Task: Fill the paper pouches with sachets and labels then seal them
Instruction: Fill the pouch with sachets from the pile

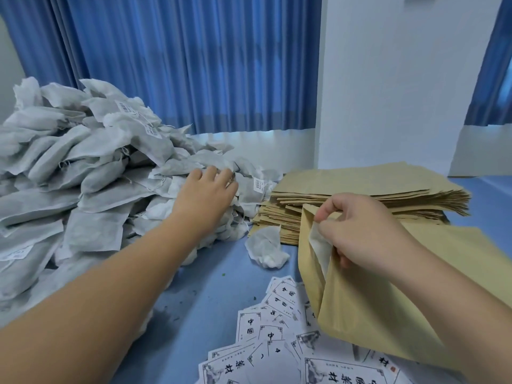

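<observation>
A big heap of grey-white sachets (83, 173) fills the left of the blue table. My left hand (206, 191) reaches onto the heap's right edge, its fingers curling over a sachet there. My right hand (360, 231) pinches the mouth of a brown paper pouch (368, 306) and holds it open above the table; a white sachet (318, 241) shows inside the opening. Behind it lies a stack of flat brown pouches (360, 189). Several white printed labels (266, 336) are scattered at the front.
One loose crumpled sachet (267, 248) lies on the blue table (199, 306) between the heap and the pouch stack. Blue curtains (194, 65) and a white wall (388, 79) stand behind the table.
</observation>
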Tool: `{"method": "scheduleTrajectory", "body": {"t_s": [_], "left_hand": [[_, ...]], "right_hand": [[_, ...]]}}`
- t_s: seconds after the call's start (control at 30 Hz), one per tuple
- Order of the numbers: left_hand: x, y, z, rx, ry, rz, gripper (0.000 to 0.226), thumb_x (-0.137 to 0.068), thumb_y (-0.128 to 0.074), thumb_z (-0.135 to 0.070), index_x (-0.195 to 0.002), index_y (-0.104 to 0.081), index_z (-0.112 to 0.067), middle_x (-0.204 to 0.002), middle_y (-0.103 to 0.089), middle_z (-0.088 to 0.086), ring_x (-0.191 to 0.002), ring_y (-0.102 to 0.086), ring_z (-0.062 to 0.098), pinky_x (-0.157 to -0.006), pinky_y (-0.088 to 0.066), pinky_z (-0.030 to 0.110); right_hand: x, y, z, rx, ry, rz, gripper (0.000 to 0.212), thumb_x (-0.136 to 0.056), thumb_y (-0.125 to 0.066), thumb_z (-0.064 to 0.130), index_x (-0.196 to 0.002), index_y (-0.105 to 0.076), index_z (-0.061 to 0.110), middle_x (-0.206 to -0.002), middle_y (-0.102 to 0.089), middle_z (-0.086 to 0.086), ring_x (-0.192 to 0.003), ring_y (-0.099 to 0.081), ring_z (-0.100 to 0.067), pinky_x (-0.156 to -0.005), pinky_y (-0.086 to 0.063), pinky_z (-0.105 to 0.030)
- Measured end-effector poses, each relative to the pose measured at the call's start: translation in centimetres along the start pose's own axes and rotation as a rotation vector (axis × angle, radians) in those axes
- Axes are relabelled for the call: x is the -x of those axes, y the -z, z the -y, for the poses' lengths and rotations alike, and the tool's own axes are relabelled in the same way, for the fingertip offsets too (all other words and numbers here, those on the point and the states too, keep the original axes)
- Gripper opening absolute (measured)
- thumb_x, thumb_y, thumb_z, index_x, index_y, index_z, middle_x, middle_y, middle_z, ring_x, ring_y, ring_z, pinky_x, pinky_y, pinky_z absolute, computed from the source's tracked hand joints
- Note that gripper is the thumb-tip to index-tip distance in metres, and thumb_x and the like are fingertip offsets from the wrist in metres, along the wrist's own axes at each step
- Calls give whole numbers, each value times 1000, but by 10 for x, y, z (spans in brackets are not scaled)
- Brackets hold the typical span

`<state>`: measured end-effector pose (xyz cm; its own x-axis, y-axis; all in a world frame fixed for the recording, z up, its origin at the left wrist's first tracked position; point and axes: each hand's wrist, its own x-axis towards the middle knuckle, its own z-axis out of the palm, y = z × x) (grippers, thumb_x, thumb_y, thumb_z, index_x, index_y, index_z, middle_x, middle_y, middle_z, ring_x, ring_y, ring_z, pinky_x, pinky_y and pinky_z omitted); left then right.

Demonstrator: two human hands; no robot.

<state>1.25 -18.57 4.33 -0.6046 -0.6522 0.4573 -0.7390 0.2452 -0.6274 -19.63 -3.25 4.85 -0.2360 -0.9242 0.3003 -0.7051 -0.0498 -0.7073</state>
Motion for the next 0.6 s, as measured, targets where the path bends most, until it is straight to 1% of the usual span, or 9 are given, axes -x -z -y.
{"method": "scheduleTrajectory", "body": {"t_s": [0.1,0.17,0.27,0.33,0.43,0.5,0.53,0.6], "left_hand": [[-14,-6,1,-58,35,81,41,-93,-46,-41,-128,-45,-20,-129,-45,2,-115,-45,26,-90,-34,36],[-22,-11,-4,-82,58,141,45,-93,-43,-48,-129,-46,-20,-128,-46,1,-116,-46,26,-89,-35,36],[-29,-19,-10,-72,102,188,50,-92,-47,-49,-133,-43,-22,-127,-45,0,-114,-46,25,-88,-36,36],[-31,-20,-9,-57,129,183,43,-91,-50,-45,-128,-50,-23,-124,-46,-1,-112,-47,24,-89,-37,36],[-32,-17,-5,-67,91,96,31,-87,-52,-28,-117,-58,-22,-118,-53,-2,-110,-48,24,-89,-36,36],[-32,-11,-1,11,98,15,27,-85,-52,-24,-111,-59,-19,-111,-54,0,-105,-48,25,-86,-35,37],[-30,-6,1,100,123,-50,23,-85,-51,-22,-106,-60,-16,-107,-54,3,-101,-49,27,-84,-36,38],[-24,4,6,405,206,-218,15,-86,-52,-16,-94,-59,-7,-100,-53,9,-90,-50,30,-74,-38,39]], "right_hand": [[0,-1,-1,16,4,15,15,-77,-51,12,-78,-61,23,-39,-54,7,-33,-54,-12,-45,-34,-22],[0,-2,0,21,8,21,15,-77,-51,12,-78,-60,24,-39,-53,7,-33,-54,-12,-45,-34,-21],[0,-2,0,21,15,27,16,-76,-50,11,-78,-60,23,-38,-53,8,-33,-54,-13,-45,-35,-22],[0,-1,0,19,19,29,16,-77,-50,11,-78,-60,23,-38,-52,8,-33,-54,-12,-46,-36,-22],[0,0,-1,12,22,26,15,-77,-50,11,-78,-60,23,-37,-52,8,-33,-53,-12,-45,-35,-22],[-1,2,-1,8,26,21,15,-77,-50,12,-79,-61,23,-38,-52,8,-33,-53,-12,-44,-34,-21],[-1,3,-1,6,26,19,15,-77,-50,12,-79,-61,23,-38,-52,8,-33,-53,-12,-44,-33,-21],[-2,5,-1,1,23,16,16,-77,-50,12,-79,-61,23,-38,-52,9,-33,-54,-13,-42,-32,-20]]}}
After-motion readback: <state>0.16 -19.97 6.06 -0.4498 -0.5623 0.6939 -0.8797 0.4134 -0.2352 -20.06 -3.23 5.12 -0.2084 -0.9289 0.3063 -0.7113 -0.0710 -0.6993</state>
